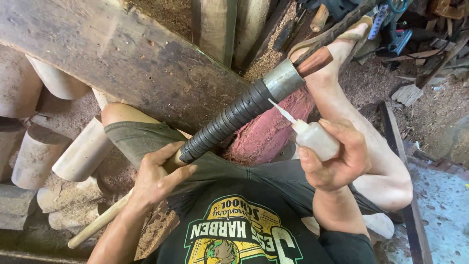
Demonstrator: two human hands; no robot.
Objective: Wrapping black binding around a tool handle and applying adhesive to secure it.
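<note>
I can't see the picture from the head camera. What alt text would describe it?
Seen from above, a seated person's left hand grips a wooden handle wrapped in a black rubber strip and capped by a metal ferrule, while the right hand points a small squeeze bottle's nozzle at the wrap. Sawdust and cut wooden blocks surround them.

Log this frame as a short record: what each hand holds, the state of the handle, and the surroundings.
left hand: grips the bare wooden handle
right hand: holds a small white squeeze bottle, its nozzle tip at the black wrapping
handle end: metal collar, then a reddish wooden tip
surroundings: large dark plank, pale wooden blocks, sawdust on the ground
</note>
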